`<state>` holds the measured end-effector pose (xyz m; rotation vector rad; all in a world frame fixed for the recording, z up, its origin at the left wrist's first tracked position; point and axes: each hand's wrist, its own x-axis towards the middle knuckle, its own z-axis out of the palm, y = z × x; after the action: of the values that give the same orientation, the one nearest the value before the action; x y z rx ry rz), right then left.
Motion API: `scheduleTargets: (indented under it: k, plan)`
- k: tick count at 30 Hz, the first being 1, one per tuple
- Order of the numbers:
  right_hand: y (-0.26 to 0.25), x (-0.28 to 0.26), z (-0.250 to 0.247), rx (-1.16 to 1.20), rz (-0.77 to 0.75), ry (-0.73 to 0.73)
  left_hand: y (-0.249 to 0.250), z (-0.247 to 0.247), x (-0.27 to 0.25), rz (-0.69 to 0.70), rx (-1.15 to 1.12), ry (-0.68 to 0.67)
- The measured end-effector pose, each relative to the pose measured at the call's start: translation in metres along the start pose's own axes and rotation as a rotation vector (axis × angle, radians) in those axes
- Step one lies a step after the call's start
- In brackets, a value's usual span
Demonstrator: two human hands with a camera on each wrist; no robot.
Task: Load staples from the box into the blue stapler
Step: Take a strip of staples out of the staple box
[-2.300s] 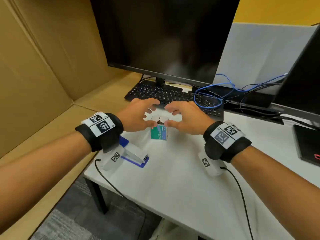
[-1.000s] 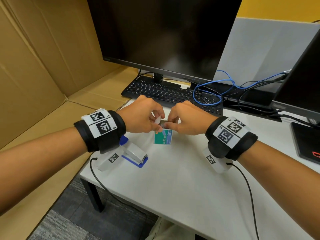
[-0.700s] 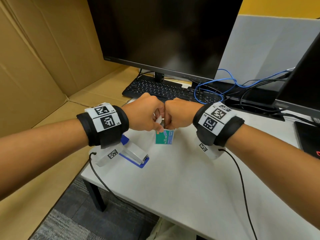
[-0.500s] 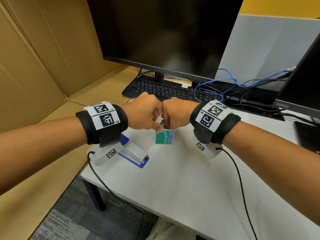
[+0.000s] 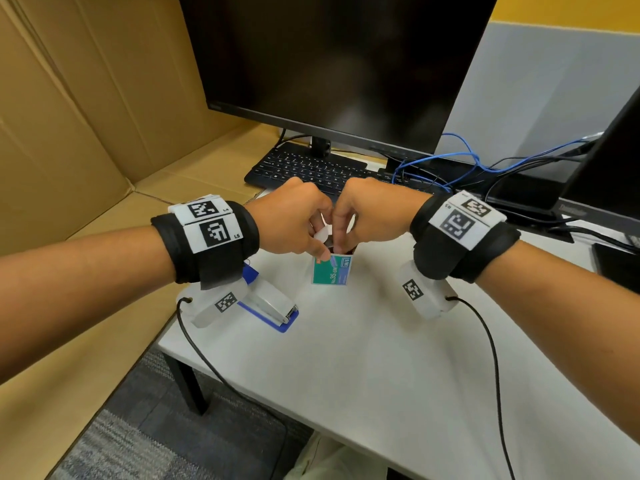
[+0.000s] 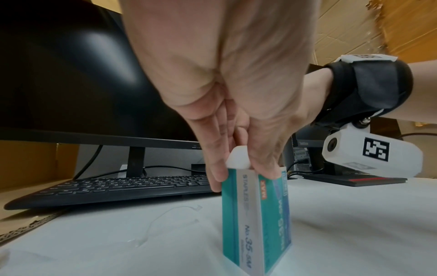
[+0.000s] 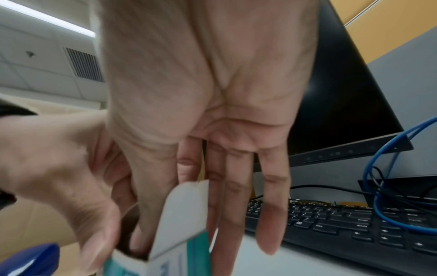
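Observation:
A teal staple box (image 5: pixel 331 270) stands upright on the white table (image 5: pixel 381 375), its top open and a white flap (image 7: pixel 187 209) raised. My left hand (image 5: pixel 320 245) pinches the box's top edge between thumb and fingers (image 6: pixel 216 168). My right hand (image 5: pixel 341 242) meets it from the right: its thumb (image 7: pixel 151 214) reaches into the opening while its fingers hang behind the flap. No staples show. The blue stapler (image 5: pixel 268 304), white on top, lies closed on the table under my left wrist, untouched.
A black keyboard (image 5: pixel 304 168) and a large monitor (image 5: pixel 329 57) stand just behind the hands. Blue and black cables (image 5: pixel 450 164) lie at the back right. Cardboard panels (image 5: pixel 69 116) wall off the left. The table's left edge runs close to the stapler.
Both hands closed in over the box's top. The right wrist rolled upward and its thumb went down into the opening. The box and stapler stayed in place.

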<state>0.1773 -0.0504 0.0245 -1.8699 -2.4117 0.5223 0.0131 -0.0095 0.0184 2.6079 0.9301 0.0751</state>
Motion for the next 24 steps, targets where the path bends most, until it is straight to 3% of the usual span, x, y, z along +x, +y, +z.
scheduleTargets:
  k: [10, 17, 21, 24]
  plan:
    - [0.006, -0.017, -0.012, 0.124, -0.013, 0.107, -0.007, 0.004, 0.001, -0.032, -0.091, 0.014]
    - [0.011, -0.031, -0.016, 0.226, 0.047, 0.358, -0.017, 0.007, -0.003, 0.020, -0.098, 0.072]
    - [0.012, -0.041, -0.019, 0.142, 0.026, 0.385, -0.020, 0.010, -0.005, 0.049, -0.096, 0.075]
    - [0.010, -0.048, -0.020, 0.034, 0.012, 0.246, -0.020, 0.011, -0.004, 0.051, -0.123, 0.084]
